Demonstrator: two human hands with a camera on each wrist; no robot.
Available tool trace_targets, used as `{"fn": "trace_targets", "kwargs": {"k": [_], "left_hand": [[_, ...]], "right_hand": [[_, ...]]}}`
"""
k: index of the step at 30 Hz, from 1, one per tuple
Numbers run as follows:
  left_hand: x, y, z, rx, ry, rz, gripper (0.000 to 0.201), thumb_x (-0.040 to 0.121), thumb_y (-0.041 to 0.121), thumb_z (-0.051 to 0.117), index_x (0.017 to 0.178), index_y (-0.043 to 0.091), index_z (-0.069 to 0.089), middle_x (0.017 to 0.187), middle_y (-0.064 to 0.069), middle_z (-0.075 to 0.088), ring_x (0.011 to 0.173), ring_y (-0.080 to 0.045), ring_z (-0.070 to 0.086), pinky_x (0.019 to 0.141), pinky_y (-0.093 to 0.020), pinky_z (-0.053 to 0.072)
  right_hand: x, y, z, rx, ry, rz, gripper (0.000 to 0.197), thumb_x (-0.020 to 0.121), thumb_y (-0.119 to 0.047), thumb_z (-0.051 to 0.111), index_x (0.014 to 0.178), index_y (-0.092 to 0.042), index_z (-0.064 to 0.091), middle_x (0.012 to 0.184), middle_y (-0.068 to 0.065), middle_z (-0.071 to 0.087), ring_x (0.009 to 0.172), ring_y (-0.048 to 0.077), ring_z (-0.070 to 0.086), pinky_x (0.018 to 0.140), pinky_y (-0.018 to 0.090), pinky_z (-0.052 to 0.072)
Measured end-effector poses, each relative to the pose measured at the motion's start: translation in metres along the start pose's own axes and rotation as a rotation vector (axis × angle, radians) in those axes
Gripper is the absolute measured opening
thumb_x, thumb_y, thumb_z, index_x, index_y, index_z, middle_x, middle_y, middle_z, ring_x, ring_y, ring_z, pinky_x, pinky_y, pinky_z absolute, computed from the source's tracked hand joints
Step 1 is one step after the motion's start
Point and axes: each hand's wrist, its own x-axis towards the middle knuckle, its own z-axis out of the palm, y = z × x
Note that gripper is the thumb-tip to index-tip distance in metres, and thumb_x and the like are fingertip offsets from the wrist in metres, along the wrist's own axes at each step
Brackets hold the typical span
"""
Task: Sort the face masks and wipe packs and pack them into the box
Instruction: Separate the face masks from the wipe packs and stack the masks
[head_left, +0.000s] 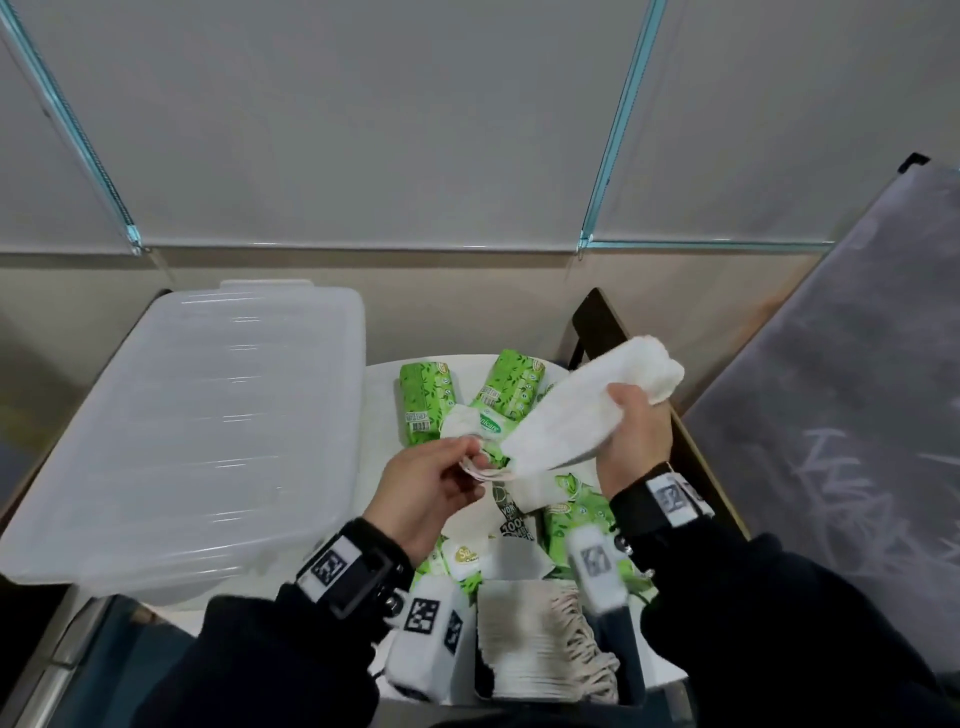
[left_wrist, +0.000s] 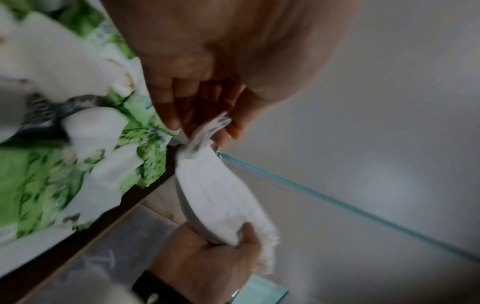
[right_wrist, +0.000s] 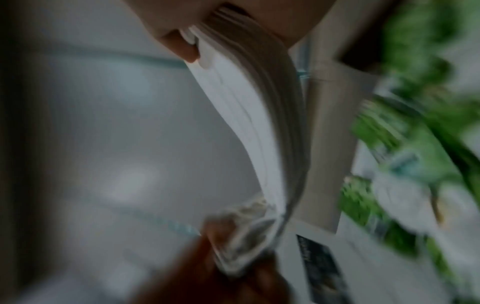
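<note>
**One stack of masks held above the wipe packs**

One stack of masks (head_left: 576, 410) hangs between our two hands over the table (head_left: 467, 364). Our right hand (head_left: 631, 436) grips its far end; our left hand (head_left: 431, 488) pinches the ear loops (head_left: 480, 470) at the near end. Two wipe packs (head_left: 426, 402) stand behind it, and perhaps four more lie below, partly hidden. One second mask stack (head_left: 540, 639) sits nearest us. One clear box (head_left: 208, 415) lies to the left.
</note>
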Motion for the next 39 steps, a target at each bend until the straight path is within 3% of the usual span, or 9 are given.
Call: {"fn": "trace_targets", "kwargs": {"k": [5,9,11,17,22,28,32,35,39], "left_hand": [[0.0,0.025,0.019,0.435,-0.116,0.169,0.015,0.095,-0.003,0.056,0.098,-0.004,0.072,0.092,-0.016,0.072,0.08,-0.023,0.068,0.076,-0.031,0.058],[0.002,0.03,0.011,1.485,-0.291,0.707,0.015,0.084,0.017,0.052,0.075,0.017,0.065,0.08,0.001,0.066,0.079,-0.02,0.06,0.075,-0.042,0.05],[0.006,0.029,0.007,1.644,-0.366,0.8,0.018,0.085,0.03,0.057,0.075,0.022,0.069,0.08,0.005,0.066,0.077,-0.017,0.06,0.071,-0.041,0.05],[0.018,0.014,0.006,1.219,-0.3,0.465,0.041,0.057,0.042,0.093,0.081,0.027,0.064,0.083,0.001,0.068,0.071,-0.017,0.065,0.068,-0.043,0.057],[0.023,-0.023,0.006,0.769,-0.532,0.014,0.049,0.067,0.015,0.094,0.109,0.014,0.071,0.109,-0.022,0.072,0.095,-0.033,0.064,0.084,-0.051,0.05],[0.006,-0.052,0.015,0.906,-0.471,0.155,0.039,0.076,-0.006,0.082,0.112,0.005,0.071,0.102,-0.012,0.077,0.093,-0.023,0.074,0.085,-0.042,0.058],[-0.011,-0.077,0.001,0.901,-0.286,0.235,0.046,0.074,-0.002,0.084,0.114,0.018,0.071,0.106,-0.004,0.077,0.101,-0.024,0.074,0.09,-0.043,0.059],[-0.02,-0.089,-0.022,0.869,-0.092,0.274,0.045,0.073,0.001,0.087,0.108,0.023,0.071,0.1,-0.002,0.078,0.094,-0.023,0.074,0.088,-0.044,0.06],[-0.028,-0.101,-0.058,0.852,0.115,0.271,0.043,0.07,0.012,0.086,0.106,0.03,0.068,0.096,0.005,0.078,0.088,-0.019,0.074,0.084,-0.042,0.059]], "right_hand": [[-0.046,0.012,0.014,-0.218,-0.574,-0.365,0.037,0.089,0.001,0.057,0.126,0.002,0.061,0.127,0.016,0.068,0.12,0.03,0.064,0.1,0.038,0.051],[-0.052,0.018,0.007,-0.071,-0.488,-0.221,0.04,0.093,0.002,0.05,0.13,-0.005,0.062,0.132,0.014,0.067,0.123,0.028,0.063,0.103,0.04,0.051],[-0.054,0.022,-0.002,0.096,-0.378,0.016,0.038,0.095,0.001,0.048,0.129,-0.006,0.064,0.128,0.016,0.069,0.118,0.029,0.066,0.098,0.042,0.054],[-0.062,0.014,-0.032,0.292,-0.484,0.344,0.054,0.098,-0.009,0.03,0.094,-0.016,0.083,0.12,0.016,0.073,0.115,0.031,0.066,0.108,0.049,0.045],[-0.053,0.014,-0.055,0.267,-0.621,0.291,0.055,0.086,-0.003,0.045,0.139,-0.013,0.058,0.136,0.021,0.062,0.127,0.033,0.06,0.114,0.054,0.04],[-0.034,0.008,-0.087,-0.367,-0.964,0.077,0.07,0.081,-0.003,0.063,0.148,-0.018,0.048,0.133,0.008,0.066,0.125,0.022,0.061,0.108,0.039,0.048],[-0.032,0.032,-0.111,-0.745,-1.02,-0.015,0.088,0.077,-0.032,0.087,0.149,-0.025,0.037,0.145,-0.003,0.052,0.13,-0.002,0.05,0.117,0.037,0.038],[-0.037,0.071,-0.123,-1.209,-1.115,-0.194,0.123,0.062,-0.068,0.084,0.158,-0.029,0.018,0.163,-0.001,0.027,0.148,0.015,0.028,0.124,0.042,0.025],[-0.047,0.127,-0.138,-1.74,-1.273,-0.398,0.149,0.056,-0.078,0.079,0.162,-0.018,-0.008,0.17,0.004,0.002,0.156,0.026,0.005,0.127,0.048,0.008]]}}
